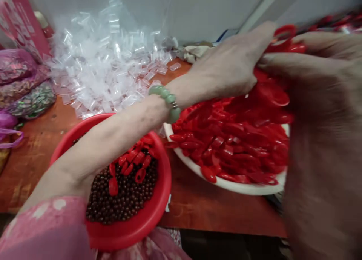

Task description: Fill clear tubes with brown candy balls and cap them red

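My left hand [237, 62], with a green bead bracelet [166, 97] at the wrist, reaches across to the right, its fingers closed at a red plastic piece [284, 39] with a ring-shaped opening. My right hand [319, 67] is blurred and close to the camera; its thumb and fingers pinch the same piece. Both hands are above a white basin [232, 186] heaped with glossy red plastic pieces [234, 146]. Left of it, partly behind my forearm, a red basin [165, 184] holds dark brown beads [121, 199] with several red plastic pieces [137, 158] on top.
A big pile of clear plastic pieces [113, 63] lies against the wall. Bags of shiny flakes [31, 97] and a pink box [28, 22] are at the left. A crumpled pale cloth [196, 52] lies behind my hand on the reddish wooden table [203, 211].
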A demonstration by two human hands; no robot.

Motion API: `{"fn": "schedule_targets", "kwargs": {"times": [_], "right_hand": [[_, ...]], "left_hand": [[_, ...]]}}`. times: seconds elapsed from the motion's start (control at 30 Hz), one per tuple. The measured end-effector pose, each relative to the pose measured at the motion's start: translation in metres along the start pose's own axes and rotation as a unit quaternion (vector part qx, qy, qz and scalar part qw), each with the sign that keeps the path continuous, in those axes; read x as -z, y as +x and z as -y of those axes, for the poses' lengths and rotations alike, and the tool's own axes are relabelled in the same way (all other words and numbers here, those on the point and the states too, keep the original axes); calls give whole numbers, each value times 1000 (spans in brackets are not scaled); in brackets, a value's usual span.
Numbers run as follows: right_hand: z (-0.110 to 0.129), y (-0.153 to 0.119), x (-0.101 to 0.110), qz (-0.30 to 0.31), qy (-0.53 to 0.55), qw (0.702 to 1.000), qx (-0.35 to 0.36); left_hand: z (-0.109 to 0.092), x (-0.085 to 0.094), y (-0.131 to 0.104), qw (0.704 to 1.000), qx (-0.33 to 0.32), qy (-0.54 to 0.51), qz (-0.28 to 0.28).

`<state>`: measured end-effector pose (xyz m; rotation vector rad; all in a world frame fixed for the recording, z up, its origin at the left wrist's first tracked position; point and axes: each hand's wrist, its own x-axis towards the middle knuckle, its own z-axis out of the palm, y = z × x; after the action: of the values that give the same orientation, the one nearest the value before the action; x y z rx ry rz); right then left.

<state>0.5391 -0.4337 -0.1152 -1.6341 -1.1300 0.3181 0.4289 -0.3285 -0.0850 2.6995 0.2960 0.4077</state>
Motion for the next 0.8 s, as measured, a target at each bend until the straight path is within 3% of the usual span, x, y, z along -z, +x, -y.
{"fn": "schedule_targets", "kwargs": {"times": [0.1, 0.23, 0.37, 0.57, 0.7, 0.8], "right_hand": [[19, -27, -47, -29, 84, 996, 3], [23, -63, -113, 79, 162, 981, -70], [13, -83, -156, 154, 154, 972, -90], [0, -84, -178, 190, 108, 972, -84], [-4, -85, -174, 223, 74, 970, -60], [-4, -88, -167, 277, 26, 960, -2]], "left_hand": [[8, 16, -58, 998, 57, 4, 11], [31, 12, -137, 990, 136, -22, 19], [52, -3, -188, 973, 219, -65, 27], [64, -21, -209, 963, 259, -76, -11], [55, -21, -215, 957, 276, -84, 32], [44, -15, -226, 954, 271, -103, 75]]}}
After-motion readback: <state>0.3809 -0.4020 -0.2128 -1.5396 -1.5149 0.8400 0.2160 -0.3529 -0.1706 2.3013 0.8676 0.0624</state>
